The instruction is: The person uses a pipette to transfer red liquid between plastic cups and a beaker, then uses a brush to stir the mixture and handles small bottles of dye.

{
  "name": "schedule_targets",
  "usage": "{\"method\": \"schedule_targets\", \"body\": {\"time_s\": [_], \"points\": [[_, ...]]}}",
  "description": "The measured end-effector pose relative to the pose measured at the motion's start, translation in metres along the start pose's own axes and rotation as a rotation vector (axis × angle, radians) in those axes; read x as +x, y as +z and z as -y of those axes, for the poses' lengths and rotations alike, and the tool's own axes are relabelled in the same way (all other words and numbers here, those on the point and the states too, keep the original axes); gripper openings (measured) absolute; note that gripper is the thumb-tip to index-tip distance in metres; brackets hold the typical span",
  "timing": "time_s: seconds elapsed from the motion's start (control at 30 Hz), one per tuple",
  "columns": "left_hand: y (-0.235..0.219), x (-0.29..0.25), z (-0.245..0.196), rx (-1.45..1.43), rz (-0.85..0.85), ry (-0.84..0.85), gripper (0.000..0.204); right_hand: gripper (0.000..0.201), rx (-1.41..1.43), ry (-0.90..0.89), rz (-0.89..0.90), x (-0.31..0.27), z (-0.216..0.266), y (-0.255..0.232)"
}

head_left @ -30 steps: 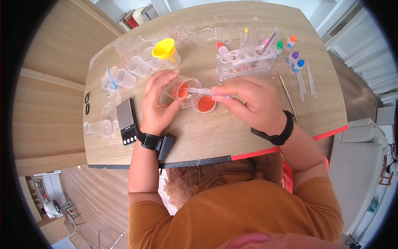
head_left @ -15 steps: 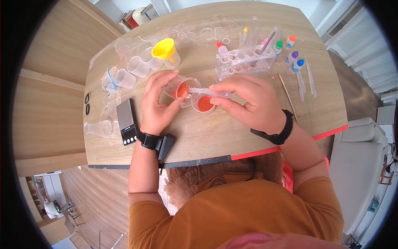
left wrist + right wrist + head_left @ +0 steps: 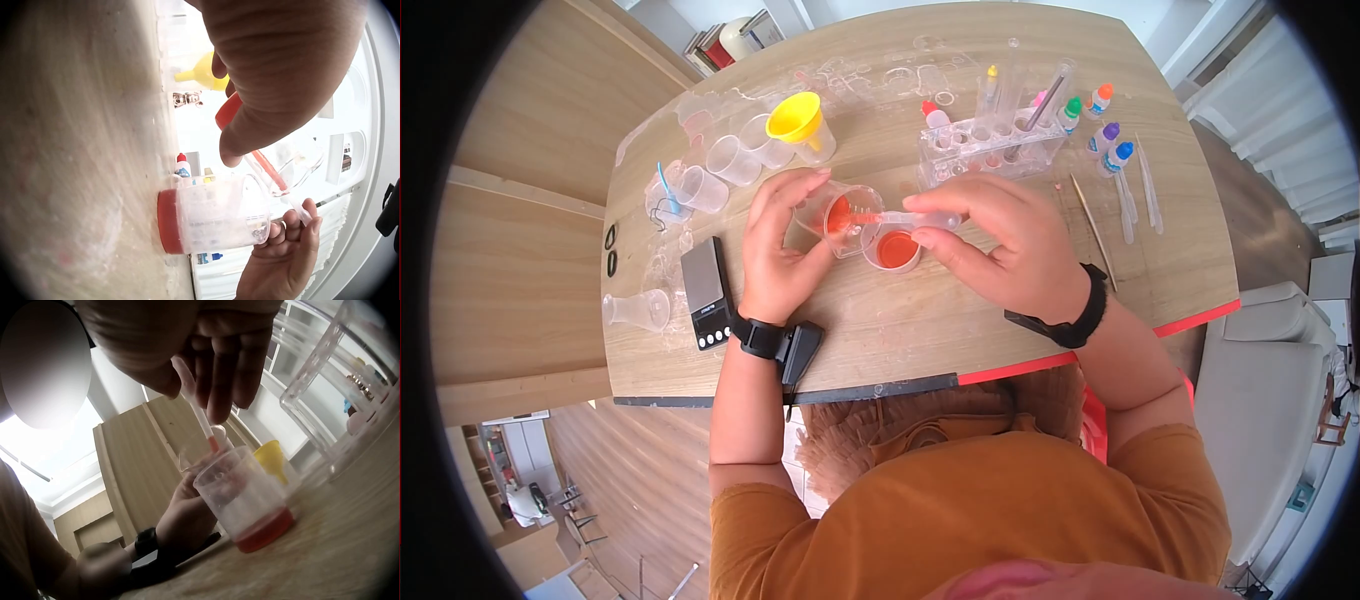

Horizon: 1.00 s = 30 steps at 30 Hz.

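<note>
My left hand (image 3: pixel 778 250) holds a clear beaker (image 3: pixel 862 196) tilted over on its side, with red-orange liquid pooled inside. Between the thumb and fingers of my right hand (image 3: pixel 1012 240) is a plastic dropper (image 3: pixel 893 218), pinched near its bulb. Its tip reaches into the beaker's mouth, and red liquid fills the lower stem (image 3: pixel 270 170). Just below, a translucent plastic cup (image 3: pixel 240 500) stands upright on the table with a shallow layer of red liquid. The dropper passes above this cup's rim in the head view.
A test-tube rack (image 3: pixel 990 150) stands behind my right hand, with dye bottles (image 3: pixel 1110 145) to its right. A yellow funnel (image 3: pixel 797 118) sits in a cup at the back, beside several empty cups (image 3: pixel 733 160). At left are a scale (image 3: pixel 706 290) and a flask (image 3: pixel 638 310).
The dropper has drawn back slightly to the right, and red liquid now shows in its stem. My right fingers have shifted on the bulb; the left hand and beaker stay put.
</note>
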<state>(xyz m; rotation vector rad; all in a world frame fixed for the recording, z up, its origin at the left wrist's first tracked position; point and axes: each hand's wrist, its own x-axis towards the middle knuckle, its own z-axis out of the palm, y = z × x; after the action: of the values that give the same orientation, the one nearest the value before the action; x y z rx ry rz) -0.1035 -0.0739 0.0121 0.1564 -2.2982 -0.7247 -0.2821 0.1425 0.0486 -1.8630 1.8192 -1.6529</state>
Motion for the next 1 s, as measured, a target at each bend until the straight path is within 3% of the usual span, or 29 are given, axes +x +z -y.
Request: {"method": "schedule_targets", "body": {"time_s": [0.13,0.33,0.5,0.6,0.73,1.0], "points": [[0.000,0.000,0.001,0.001,-0.006,-0.001,0.063,0.023,0.026,-0.006,0.007,0.000,-0.003,0.000],[0.000,-0.001,0.005,-0.004,-0.011,-0.002,0.062,0.019,0.320,0.121,-0.004,0.000,-0.001,-0.003],[0.000,0.000,0.001,-0.001,-0.005,-0.029,0.062,0.020,0.471,0.277,-0.119,0.000,-0.003,-0.012],[-0.001,0.000,0.002,-0.005,0.004,-0.027,0.062,0.018,0.485,0.282,-0.205,0.002,0.000,-0.016],[-0.001,0.000,0.001,0.004,0.005,-0.025,0.062,0.018,0.448,0.251,-0.239,0.004,0.000,-0.017],[-0.001,0.001,0.000,0.004,0.007,-0.026,0.062,0.010,0.030,0.034,-0.167,0.006,0.000,-0.017]]}}
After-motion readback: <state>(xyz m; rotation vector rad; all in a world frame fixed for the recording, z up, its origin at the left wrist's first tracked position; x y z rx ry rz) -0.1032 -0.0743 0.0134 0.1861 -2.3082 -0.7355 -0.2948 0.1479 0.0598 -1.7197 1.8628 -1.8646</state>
